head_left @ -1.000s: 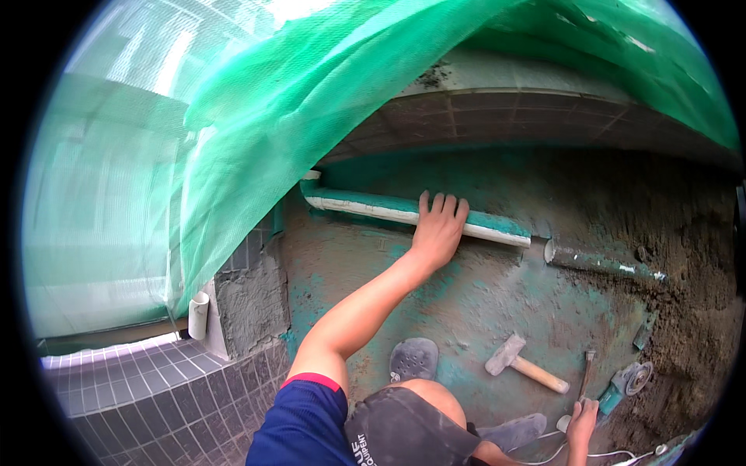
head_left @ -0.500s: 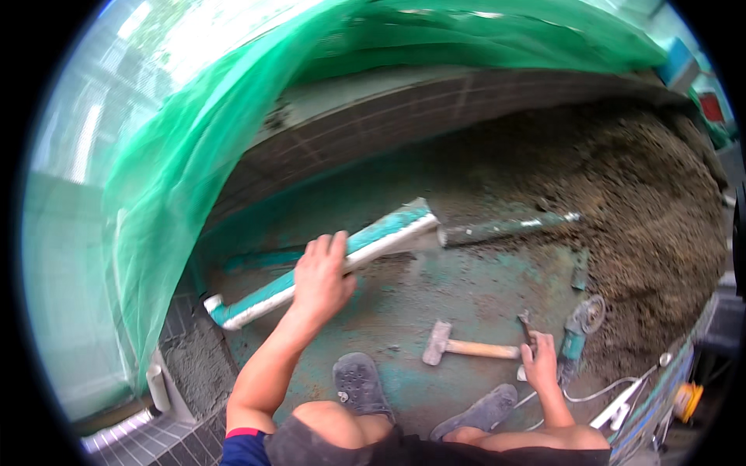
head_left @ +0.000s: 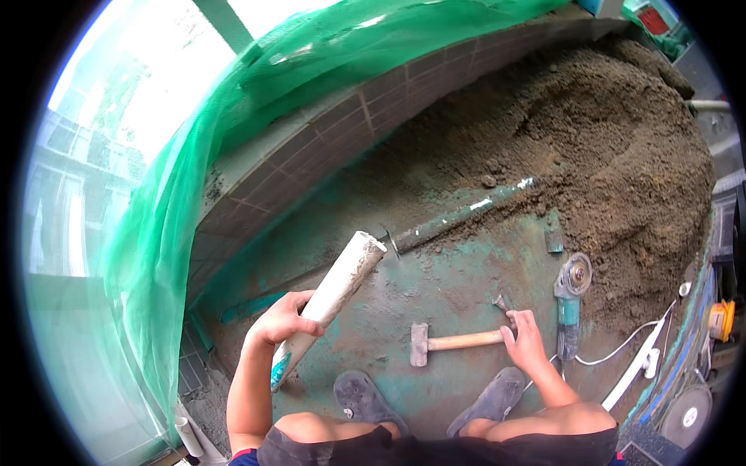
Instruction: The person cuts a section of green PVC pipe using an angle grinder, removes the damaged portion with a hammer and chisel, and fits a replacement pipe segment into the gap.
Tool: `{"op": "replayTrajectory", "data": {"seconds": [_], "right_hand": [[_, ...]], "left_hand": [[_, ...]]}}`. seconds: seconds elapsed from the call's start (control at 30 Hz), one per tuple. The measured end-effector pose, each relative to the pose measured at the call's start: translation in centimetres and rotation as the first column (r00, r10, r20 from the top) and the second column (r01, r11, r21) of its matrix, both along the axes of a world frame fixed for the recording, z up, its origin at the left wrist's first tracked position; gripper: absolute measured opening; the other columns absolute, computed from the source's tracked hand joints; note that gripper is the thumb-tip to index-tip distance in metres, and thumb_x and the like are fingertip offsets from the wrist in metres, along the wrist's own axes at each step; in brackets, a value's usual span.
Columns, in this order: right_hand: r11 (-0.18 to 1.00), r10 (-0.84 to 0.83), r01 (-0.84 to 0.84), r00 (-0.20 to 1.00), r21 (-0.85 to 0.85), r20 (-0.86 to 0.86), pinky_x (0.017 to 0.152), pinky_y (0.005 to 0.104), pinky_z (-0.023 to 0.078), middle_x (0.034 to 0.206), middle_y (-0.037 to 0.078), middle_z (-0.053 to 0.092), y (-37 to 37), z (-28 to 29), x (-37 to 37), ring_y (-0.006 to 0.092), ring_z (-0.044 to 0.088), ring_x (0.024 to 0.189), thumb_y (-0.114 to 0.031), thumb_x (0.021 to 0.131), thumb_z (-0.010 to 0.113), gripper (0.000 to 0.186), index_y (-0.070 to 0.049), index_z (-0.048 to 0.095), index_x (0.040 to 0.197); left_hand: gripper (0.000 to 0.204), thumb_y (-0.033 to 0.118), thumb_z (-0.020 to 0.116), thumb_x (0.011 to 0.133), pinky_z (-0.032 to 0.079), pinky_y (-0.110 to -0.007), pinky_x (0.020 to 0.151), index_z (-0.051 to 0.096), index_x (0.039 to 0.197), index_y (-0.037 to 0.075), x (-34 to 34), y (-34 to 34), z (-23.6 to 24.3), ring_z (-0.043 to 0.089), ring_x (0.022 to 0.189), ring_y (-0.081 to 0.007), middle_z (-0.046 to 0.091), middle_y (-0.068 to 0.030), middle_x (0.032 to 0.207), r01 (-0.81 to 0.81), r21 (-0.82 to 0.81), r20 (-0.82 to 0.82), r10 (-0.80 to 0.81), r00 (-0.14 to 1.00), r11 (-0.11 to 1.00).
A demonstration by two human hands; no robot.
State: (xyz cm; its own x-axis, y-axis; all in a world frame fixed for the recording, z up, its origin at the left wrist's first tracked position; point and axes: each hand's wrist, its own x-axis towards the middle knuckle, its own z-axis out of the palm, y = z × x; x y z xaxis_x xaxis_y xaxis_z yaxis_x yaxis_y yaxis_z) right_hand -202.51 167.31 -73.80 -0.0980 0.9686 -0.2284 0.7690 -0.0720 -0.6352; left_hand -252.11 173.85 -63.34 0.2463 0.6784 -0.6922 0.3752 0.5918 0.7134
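My left hand (head_left: 284, 318) is closed around a white plastic pipe (head_left: 342, 279). The pipe slants up and away to the right, mud-smeared at its far end and green-stained near the bottom. In my right hand (head_left: 530, 342), low over the floor, are the end of a hammer's wooden handle and a small metal tool like a chisel (head_left: 500, 302). The hammer (head_left: 420, 345) has a blocky grey head pointing left; how the fingers share the two tools is partly hidden. Just past the pipe's far end, a dark, white-spotted pipe (head_left: 451, 223) runs along the floor.
An angle grinder (head_left: 569, 311) lies right of my right hand, near a white cord (head_left: 614, 357). A large soil heap (head_left: 622, 163) fills the far right. Beyond stands a low tiled wall (head_left: 350, 116) with green netting (head_left: 171, 233). A long white pipe (head_left: 631, 377) lies at right.
The pipe in my left hand has been pulled nearer and turned steeper, its bare white side now up. Its far end has come away from the floor pipe. My right hand still holds the tools.
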Motion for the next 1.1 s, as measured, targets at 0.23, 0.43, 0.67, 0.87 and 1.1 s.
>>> {"op": "replayTrajectory", "data": {"seconds": [0.23, 0.43, 0.67, 0.87, 1.1], "right_hand": [[0.988, 0.134, -0.14, 0.988, 0.069, 0.079, 0.089, 0.0417, 0.05, 0.108, 0.019, 0.056, -1.0, -0.5, 0.0, 0.036, 0.059, 0.098, -0.012, 0.084, 0.071, 0.038, 0.001, 0.059, 0.118], [0.933, 0.352, -0.359, 0.917, 0.003, 0.188, 0.106, 0.052, 0.036, 0.116, 0.014, 0.056, -2.2, -0.2, -1.6, 0.0349, 0.051, 0.118, -0.017, 0.074, 0.079, 0.051, -0.003, 0.06, 0.119], [0.989, 0.011, -0.026, 0.995, 0.149, 0.102, 0.096, 0.047, 0.045, 0.117, 0.021, 0.055, 0.6, 0.3, 0.5, 0.0392, 0.055, 0.11, -0.014, 0.082, 0.072, 0.046, 0.002, 0.055, 0.122], [0.986, -0.054, 0.079, 0.984, 0.149, -0.169, 0.081, 0.0367, 0.055, 0.106, 0.015, 0.063, 1.5, 3.8, -0.7, 0.0332, 0.066, 0.095, -0.011, 0.084, 0.072, 0.03, -0.002, 0.064, 0.112], [0.811, 0.535, -0.575, 0.804, 0.107, 0.26, 0.108, 0.0545, 0.038, 0.13, 0.017, 0.053, 1.5, 7.0, -3.7, 0.0374, 0.053, 0.123, -0.034, 0.073, 0.082, 0.08, -0.003, 0.046, 0.138]], "left_hand": [[0.066, 0.016, 0.078, 0.061, 0.049, -0.034, 0.093, 0.064, 0.124, 0.0, 3.0, -4.2, -4.3, 0.064, 0.098, -0.0213, 0.07, -0.0113, 0.108, 0.026, -0.031, -0.24, -0.033, 0.97, 0.999], [0.069, 0.018, 0.071, 0.065, 0.047, -0.044, 0.101, 0.059, 0.131, 0.002, 8.9, -8.8, -6.3, 0.06, 0.111, -0.0426, 0.062, -0.0257, 0.117, 0.142, 0.165, -0.459, -0.052, 0.887, 0.976], [0.075, 0.014, 0.08, 0.067, 0.052, -0.045, 0.085, 0.054, 0.137, 0.008, 13.0, -9.6, -6.0, 0.058, 0.1, -0.0367, 0.057, -0.0174, 0.108, 0.441, 0.408, -0.717, -0.019, 0.697, 0.799], [0.076, 0.011, 0.079, 0.068, 0.05, -0.046, 0.082, 0.053, 0.139, 0.009, 14.9, -8.3, -7.1, 0.056, 0.101, -0.0373, 0.055, -0.0184, 0.11, 0.573, 0.492, -0.733, -0.042, 0.679, 0.656], [0.064, 0.013, 0.064, 0.076, 0.045, -0.046, 0.079, 0.054, 0.138, 0.009, 20.3, -4.3, -3.4, 0.054, 0.093, -0.0356, 0.054, -0.0185, 0.105, 0.835, 0.493, -0.797, -0.259, 0.546, 0.242]]}}
